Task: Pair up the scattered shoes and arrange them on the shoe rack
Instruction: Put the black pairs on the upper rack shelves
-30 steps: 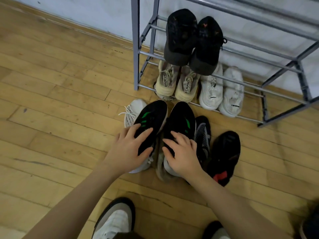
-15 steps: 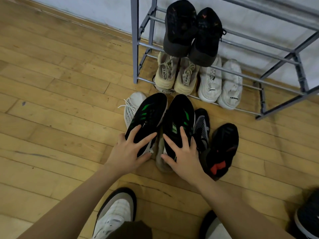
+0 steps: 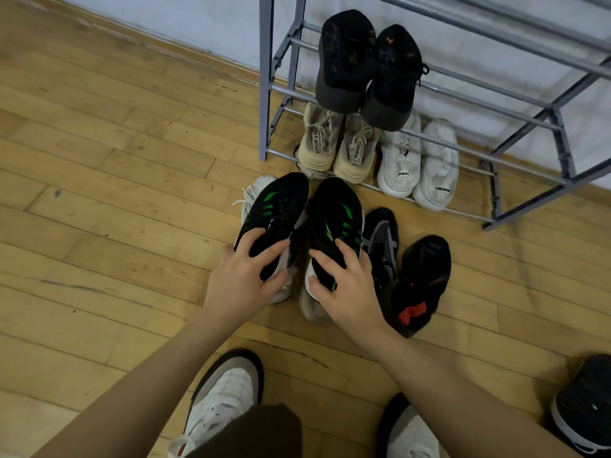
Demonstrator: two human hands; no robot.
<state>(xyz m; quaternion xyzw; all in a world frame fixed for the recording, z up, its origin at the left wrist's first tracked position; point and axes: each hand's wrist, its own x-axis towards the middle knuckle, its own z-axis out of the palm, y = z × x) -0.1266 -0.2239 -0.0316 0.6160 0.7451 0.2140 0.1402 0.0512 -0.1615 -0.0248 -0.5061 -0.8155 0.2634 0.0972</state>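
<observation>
Two black shoes with green stripes stand side by side on the wooden floor in front of the grey metal shoe rack (image 3: 266, 94). My left hand (image 3: 241, 279) grips the heel of the left black-green shoe (image 3: 277, 209). My right hand (image 3: 347, 285) grips the heel of the right black-green shoe (image 3: 335, 216). On the rack's lowest rails sit a beige pair (image 3: 337, 143) and a white pair (image 3: 418, 160). A black pair (image 3: 367, 67) rests on the rails above. A white shoe (image 3: 256, 190) is half hidden behind the left black-green shoe.
A black and grey mesh shoe (image 3: 382, 239) and a black shoe with a red patch (image 3: 421, 279) lie right of my right hand. Another dark shoe (image 3: 585, 414) sits at the right edge. My own feet in white shoes (image 3: 228, 395) are at the bottom. The white wall runs behind the rack.
Both hands have slid back along the black-green shoes to their heels and closed around them. The view has shifted slightly; the shoes stay side by side.
</observation>
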